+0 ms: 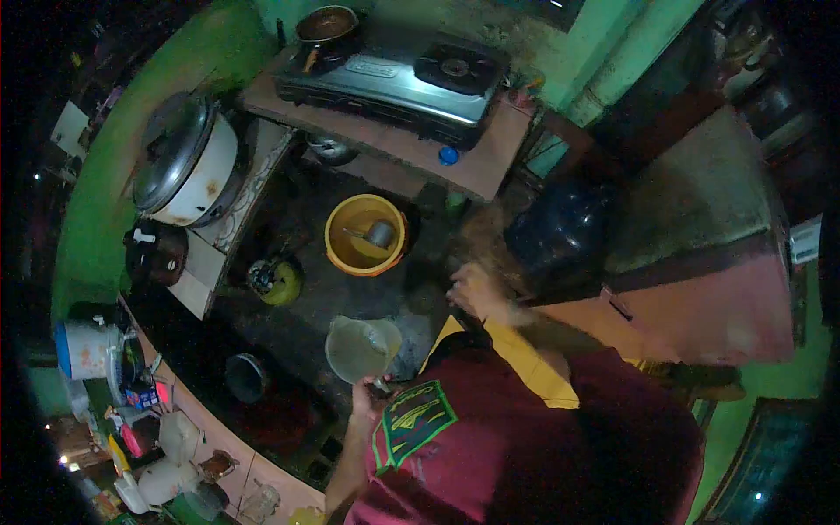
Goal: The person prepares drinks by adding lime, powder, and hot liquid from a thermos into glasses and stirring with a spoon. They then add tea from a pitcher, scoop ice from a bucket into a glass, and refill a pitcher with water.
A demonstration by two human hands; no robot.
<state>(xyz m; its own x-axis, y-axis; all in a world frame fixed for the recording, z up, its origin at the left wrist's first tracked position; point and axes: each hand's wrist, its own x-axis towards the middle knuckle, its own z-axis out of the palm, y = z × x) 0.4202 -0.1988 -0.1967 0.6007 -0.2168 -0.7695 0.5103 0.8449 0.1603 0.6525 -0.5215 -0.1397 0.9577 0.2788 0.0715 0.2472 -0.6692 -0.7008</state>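
My left hand is closed at the near edge of a pale, round, wide-mouthed pot, gripping what looks like its handle. The pot is tilted, with its mouth facing up towards me. My right hand is out in front of my body, beside a dark shiny bag-like bundle. Its fingers look bent, but blur and dim light hide whether they hold anything. Farther ahead, a yellow-orange bucket stands on the dark floor. A grey dipper lies inside it.
Ahead, a two-burner gas stove with a pan sits on a shelf. A large lidded pot is at left, near a greenish gas cylinder. A dark bucket stands lower left. A pink-fronted cabinet bounds the right.
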